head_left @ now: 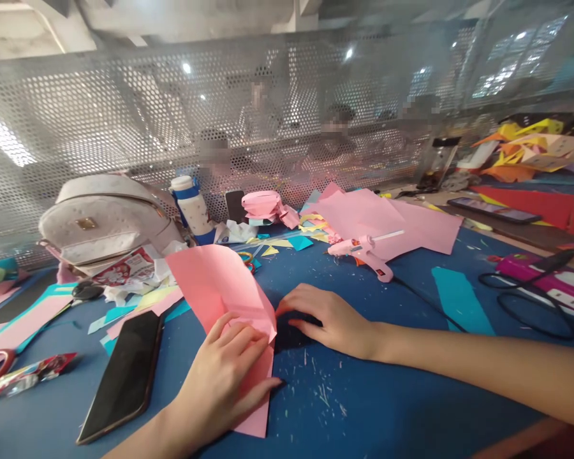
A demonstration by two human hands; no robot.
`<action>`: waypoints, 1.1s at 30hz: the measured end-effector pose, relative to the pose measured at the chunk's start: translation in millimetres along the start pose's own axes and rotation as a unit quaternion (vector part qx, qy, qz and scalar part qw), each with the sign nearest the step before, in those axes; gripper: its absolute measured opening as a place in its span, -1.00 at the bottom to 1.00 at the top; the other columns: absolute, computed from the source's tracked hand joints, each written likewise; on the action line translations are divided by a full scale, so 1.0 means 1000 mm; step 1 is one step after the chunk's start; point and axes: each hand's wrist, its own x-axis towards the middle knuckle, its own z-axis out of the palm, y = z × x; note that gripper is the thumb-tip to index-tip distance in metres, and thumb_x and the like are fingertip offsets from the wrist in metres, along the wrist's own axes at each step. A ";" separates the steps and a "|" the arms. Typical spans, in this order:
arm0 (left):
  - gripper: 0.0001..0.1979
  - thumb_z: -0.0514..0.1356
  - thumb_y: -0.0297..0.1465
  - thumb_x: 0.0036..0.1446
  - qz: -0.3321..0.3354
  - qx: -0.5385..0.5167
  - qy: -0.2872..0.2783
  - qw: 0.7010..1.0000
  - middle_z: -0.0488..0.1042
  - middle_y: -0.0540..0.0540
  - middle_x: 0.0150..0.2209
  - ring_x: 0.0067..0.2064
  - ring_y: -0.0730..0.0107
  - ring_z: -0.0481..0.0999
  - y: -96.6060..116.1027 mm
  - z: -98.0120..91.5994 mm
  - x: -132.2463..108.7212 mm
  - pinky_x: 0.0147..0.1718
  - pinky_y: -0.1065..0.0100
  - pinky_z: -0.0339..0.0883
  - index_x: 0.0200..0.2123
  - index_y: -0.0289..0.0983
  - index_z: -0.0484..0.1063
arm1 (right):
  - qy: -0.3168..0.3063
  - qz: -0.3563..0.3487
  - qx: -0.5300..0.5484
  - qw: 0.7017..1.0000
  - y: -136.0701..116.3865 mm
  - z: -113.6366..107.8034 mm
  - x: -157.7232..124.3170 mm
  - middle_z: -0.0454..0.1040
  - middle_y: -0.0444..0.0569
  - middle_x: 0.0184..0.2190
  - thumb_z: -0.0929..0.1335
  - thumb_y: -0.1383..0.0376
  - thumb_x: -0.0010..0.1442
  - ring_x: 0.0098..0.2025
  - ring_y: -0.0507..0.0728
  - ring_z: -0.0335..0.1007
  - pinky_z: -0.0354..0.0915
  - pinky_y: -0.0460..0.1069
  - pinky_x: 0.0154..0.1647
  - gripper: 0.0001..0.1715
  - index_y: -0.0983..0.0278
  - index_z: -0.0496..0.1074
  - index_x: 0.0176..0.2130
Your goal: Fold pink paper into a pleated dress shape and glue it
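A folded sheet of pink paper (215, 274) lies in front of me on the blue table, its far part curling up. My left hand (229, 370) rests on the sheet with its fingers spread, pressing the near part down. At the sheet's right edge is my right hand (325, 319), fingers curved and the fingertips at the paper; a gap shows between thumb and fingers. Whether those fingertips pinch the edge is hard to make out. Beyond the right hand lies a pink hot glue gun (363, 255) with a black cord.
A smartphone (124, 376) lies left of my left hand. Behind stand a white backpack (110, 217) and a bottle (194, 207). Pink sheets (387, 220) are stacked at the back. To the right are a blue paper strip (459, 299) and a purple power strip (545, 280).
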 end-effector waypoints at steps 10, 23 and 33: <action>-0.72 0.00 -0.53 0.23 -0.127 -0.070 -0.005 0.989 0.38 -0.02 -0.47 -0.39 0.34 0.36 -0.009 0.000 0.015 -0.33 0.28 0.18 -0.52 -0.24 0.31 | 0.026 0.103 0.136 0.985 -0.001 0.010 0.019 0.51 -0.12 -0.30 0.33 0.35 0.26 -0.29 0.05 0.39 0.26 -0.07 -0.26 -0.95 0.26 0.43 -0.24; -0.64 -0.09 -0.39 0.37 -0.124 -0.157 -0.045 0.979 0.33 0.01 -0.47 -0.38 0.38 0.30 -0.010 -0.004 0.002 -0.25 0.31 0.16 -0.53 -0.24 0.17 | -0.015 0.125 0.183 0.975 0.019 0.018 0.018 0.52 -0.13 -0.40 0.44 0.30 0.15 -0.39 0.04 0.40 0.25 -0.11 -0.36 -0.92 0.27 0.54 -0.30; -0.86 0.08 -0.45 0.27 0.022 -0.014 -0.004 1.000 0.48 -0.03 -0.37 -0.30 0.26 0.41 0.000 -0.001 -0.008 -0.05 0.18 0.18 -0.24 -0.19 0.44 | -0.039 0.047 0.097 0.993 0.021 0.016 0.019 0.49 -0.15 -0.38 0.43 0.34 0.17 -0.35 0.01 0.35 0.18 -0.12 -0.34 -0.95 0.28 0.53 -0.30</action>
